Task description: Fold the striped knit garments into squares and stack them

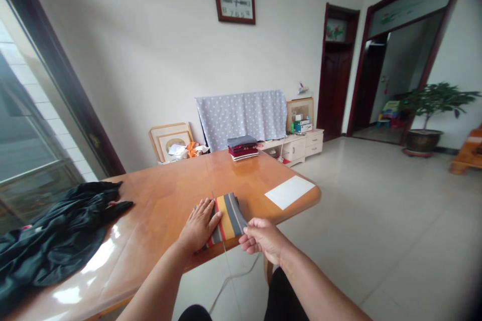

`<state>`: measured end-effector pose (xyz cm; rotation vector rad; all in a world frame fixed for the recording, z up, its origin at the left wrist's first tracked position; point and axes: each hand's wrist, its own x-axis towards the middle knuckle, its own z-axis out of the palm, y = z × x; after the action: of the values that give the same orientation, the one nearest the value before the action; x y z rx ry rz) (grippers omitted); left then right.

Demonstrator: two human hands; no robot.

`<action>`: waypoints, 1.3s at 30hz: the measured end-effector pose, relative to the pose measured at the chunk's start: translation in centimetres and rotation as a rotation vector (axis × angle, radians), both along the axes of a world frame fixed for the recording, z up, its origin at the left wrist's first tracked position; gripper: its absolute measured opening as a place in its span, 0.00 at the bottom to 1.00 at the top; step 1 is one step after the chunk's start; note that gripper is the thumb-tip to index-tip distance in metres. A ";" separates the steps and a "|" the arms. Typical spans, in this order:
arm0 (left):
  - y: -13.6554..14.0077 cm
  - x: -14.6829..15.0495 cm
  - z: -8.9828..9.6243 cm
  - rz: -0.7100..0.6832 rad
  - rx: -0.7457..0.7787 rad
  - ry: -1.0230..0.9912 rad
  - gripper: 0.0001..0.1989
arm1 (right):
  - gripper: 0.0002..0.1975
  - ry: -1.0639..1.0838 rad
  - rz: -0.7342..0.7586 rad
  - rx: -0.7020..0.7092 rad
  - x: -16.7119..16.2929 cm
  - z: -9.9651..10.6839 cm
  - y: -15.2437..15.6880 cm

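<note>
A folded striped cloth (227, 216) in grey, yellow and red lies at the near edge of the wooden table (165, 200). My left hand (201, 221) rests flat on its left part, fingers stretched out. With thumb and fingers, my right hand (263, 238) pinches the cloth's near right corner. That right edge is lifted a little off the tabletop. Whether the cloth is a garment I cannot tell. Farther back on the table stands a stack of folded clothes (243, 148), grey on top and dark red below.
A crumpled black garment (64, 230) covers the table's left end. A white sheet (289, 192) lies near the right corner. Beyond the table are a polka-dot cover (243, 115), a white cabinet (312, 144) and framed pictures (171, 136). A cable (237, 276) hangs below the near edge.
</note>
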<state>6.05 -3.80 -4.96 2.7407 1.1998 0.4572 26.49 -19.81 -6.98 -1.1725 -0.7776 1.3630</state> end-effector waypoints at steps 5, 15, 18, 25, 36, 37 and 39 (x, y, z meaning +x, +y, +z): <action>-0.2 0.1 0.0 0.018 0.018 -0.001 0.38 | 0.16 -0.018 -0.031 0.033 -0.3 -0.3 -0.3; -0.5 0.0 0.6 0.005 -0.046 -0.099 0.37 | 0.15 -0.063 -0.060 0.011 -0.8 1.0 -0.6; -0.4 -0.5 1.5 0.030 -0.153 -0.328 0.35 | 0.17 -0.062 -0.095 0.030 -0.1 1.1 -0.6; 0.3 -4.1 3.8 0.328 -0.356 -0.914 0.30 | 0.22 -0.164 -0.203 0.059 1.3 1.0 0.2; -1.3 -8.7 1.9 0.402 -0.402 -0.673 0.14 | 0.17 -0.720 -0.281 0.397 -2.8 6.5 4.1; -1.5 -8.9 1.8 0.389 -0.343 -0.584 0.13 | 0.15 -0.797 -0.262 0.431 -3.8 7.0 4.5; -2.1 -9.1 1.9 0.371 -0.269 -0.419 0.11 | 0.14 -0.935 -0.206 0.464 -5.8 7.8 5.4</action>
<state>-3.09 -5.91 -3.09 2.0651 1.5146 0.7927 20.69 -14.40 0.82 -1.4385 -1.4788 0.3602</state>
